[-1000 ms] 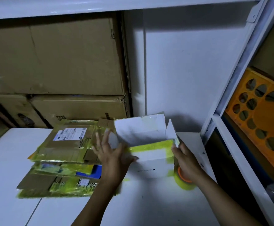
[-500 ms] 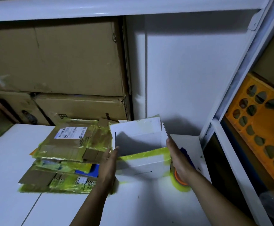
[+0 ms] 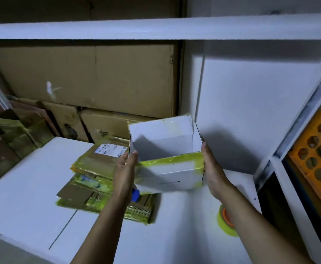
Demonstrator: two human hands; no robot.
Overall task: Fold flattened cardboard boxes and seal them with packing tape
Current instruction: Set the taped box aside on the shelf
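A white cardboard box [image 3: 172, 175] with yellow-green tape along its front rim is held open side up, lifted above the white table [image 3: 31, 187]. My left hand [image 3: 125, 172] presses flat against its left wall, fingers straight. On the right wall my right hand [image 3: 213, 172] presses the same way. The box's back flap stands upright. A roll of yellow tape with an orange core [image 3: 225, 220] lies on the table beside my right forearm. A stack of flattened brown boxes with yellow tape [image 3: 98, 164] lies to the left, partly behind my left arm.
Large brown cartons [image 3: 91, 77] fill the shelf bay behind the table. A white shelf beam [image 3: 155, 28] runs overhead and a white upright [image 3: 297, 130] stands at the right. An orange perforated crate [image 3: 316, 161] sits in the right bay.
The box went from half-folded flaps to an open box held between both palms, and it has risen off the table. The tape roll behind it is now uncovered.
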